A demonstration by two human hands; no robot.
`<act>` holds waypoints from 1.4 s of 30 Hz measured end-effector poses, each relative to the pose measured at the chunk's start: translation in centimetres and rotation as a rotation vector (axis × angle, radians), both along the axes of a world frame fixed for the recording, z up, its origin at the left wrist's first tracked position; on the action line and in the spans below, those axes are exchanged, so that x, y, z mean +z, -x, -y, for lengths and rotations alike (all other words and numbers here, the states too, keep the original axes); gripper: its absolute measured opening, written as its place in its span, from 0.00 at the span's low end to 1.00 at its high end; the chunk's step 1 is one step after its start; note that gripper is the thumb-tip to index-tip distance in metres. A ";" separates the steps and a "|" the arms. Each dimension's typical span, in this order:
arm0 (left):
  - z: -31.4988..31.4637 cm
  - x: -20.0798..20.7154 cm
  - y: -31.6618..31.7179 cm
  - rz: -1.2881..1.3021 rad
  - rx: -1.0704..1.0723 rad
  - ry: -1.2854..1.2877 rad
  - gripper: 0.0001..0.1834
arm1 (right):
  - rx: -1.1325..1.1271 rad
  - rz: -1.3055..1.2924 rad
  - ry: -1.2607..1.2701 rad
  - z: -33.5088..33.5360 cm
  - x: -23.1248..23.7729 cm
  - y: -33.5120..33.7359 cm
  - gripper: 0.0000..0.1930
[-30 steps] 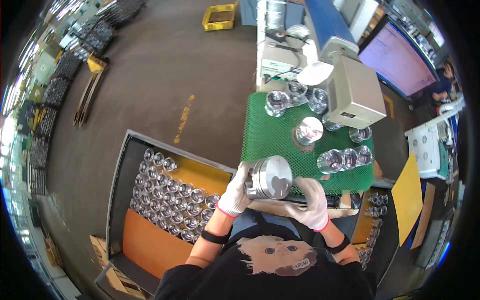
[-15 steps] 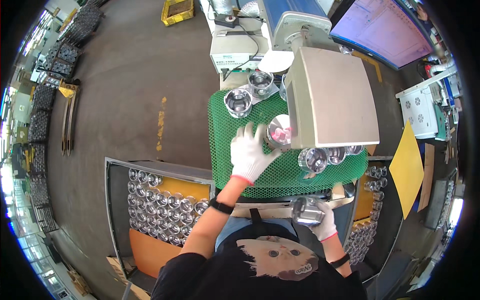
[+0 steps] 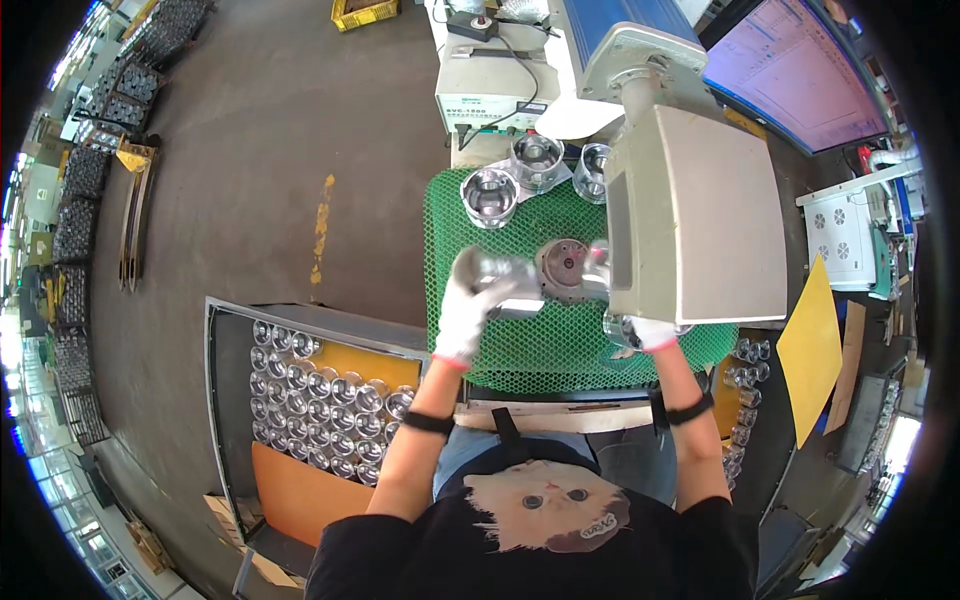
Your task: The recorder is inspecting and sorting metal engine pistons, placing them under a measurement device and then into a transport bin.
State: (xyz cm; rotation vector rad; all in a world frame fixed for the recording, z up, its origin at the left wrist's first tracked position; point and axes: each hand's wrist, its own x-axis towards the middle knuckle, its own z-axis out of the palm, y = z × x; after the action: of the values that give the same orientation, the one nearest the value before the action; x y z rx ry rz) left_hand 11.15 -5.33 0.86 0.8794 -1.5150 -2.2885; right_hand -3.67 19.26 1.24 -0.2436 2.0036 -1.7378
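The left hand grips a metal cup near the worktop's left edge; the right hand's hold is hidden. Best clear the round plate without knocking.

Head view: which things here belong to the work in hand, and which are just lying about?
Apparently in use:
piston, held in the left hand
round fixture on the green mesh mat
beige machine head, hiding part of the right hand

Apparently lying about:
yellow crate
pallet truck
yellow sheet
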 end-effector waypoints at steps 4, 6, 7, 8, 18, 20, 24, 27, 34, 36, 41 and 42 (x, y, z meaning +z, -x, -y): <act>1.0 -1.8 -11.3 0.125 0.151 -0.206 0.43 | 0.286 -0.552 -0.455 7.7 -0.3 0.7 0.38; 1.2 -3.1 -17.5 0.213 0.207 -0.262 0.43 | 0.286 -0.740 -0.577 9.1 0.0 0.4 0.38; 1.1 -4.7 -21.0 0.255 0.241 -0.281 0.43 | 0.343 -0.777 -0.704 9.8 1.0 0.0 0.38; 0.6 -4.9 -23.6 0.265 0.297 -0.318 0.39 | 0.395 -0.810 -0.837 10.2 1.4 -0.2 0.38; -3.5 -6.2 -39.6 0.323 0.611 -0.471 0.26 | 0.393 -1.205 -0.819 10.9 0.4 0.0 0.23; -3.7 -5.8 -39.0 0.313 0.582 -0.463 0.24 | 0.264 -1.116 -0.885 11.1 -0.1 -0.8 0.22; -2.9 -2.7 -32.4 0.293 0.388 -0.354 0.28 | 0.226 -1.090 -0.867 10.6 1.1 -2.1 0.24; -2.4 -2.4 -29.0 0.228 0.250 -0.234 0.41 | -0.089 -1.362 -0.647 9.4 1.3 -7.8 0.24; -4.5 6.5 -20.7 0.214 -0.340 0.929 0.47 | 0.213 0.769 0.158 1.9 -0.7 -24.3 0.21; -5.9 10.4 -19.0 0.215 -0.501 1.009 0.45 | 0.100 1.121 0.482 2.6 2.8 -25.5 0.23; -8.1 6.5 -19.4 -0.244 -0.351 0.396 0.42 | -0.070 1.294 0.608 1.7 4.7 -26.0 0.26; -7.8 7.3 -18.9 -0.126 -0.337 0.017 0.35 | -0.151 1.314 0.639 1.0 4.6 -26.1 0.26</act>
State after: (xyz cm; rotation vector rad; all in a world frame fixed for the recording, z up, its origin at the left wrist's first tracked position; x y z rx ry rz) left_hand 30.09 2.44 8.20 0.4930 -1.7320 -2.4989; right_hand 22.39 18.28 5.86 0.7006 0.5264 -1.7868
